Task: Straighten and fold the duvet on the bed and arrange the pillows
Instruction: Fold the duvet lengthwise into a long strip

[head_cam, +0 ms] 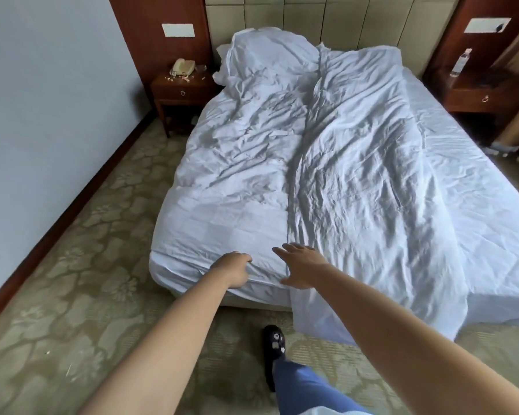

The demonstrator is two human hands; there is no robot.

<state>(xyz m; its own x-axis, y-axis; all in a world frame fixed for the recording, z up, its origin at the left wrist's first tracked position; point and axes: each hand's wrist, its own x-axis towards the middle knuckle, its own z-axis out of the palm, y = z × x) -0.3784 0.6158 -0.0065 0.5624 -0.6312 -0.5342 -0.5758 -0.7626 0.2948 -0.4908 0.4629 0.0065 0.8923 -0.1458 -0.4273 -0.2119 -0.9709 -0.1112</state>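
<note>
A crumpled white duvet (357, 181) lies lengthwise over the middle and right of the bed, its lower end hanging over the foot onto the floor. A second wrinkled white layer (237, 163) covers the left half. A pillow (267, 49) leans at the headboard, partly under the bedding. At the foot of the bed, my left hand (232, 269) grips the white fabric at the mattress edge. My right hand (304, 266) is spread with straight fingers beside the duvet's left edge, holding nothing.
Wooden nightstands stand on both sides: the left one (182, 88) holds a telephone (182, 68), the right one (483, 91) a water bottle (461, 62). The padded headboard (357, 19) is behind. Patterned carpet (81, 280) runs along the left. My foot (274, 351) is on the floor below.
</note>
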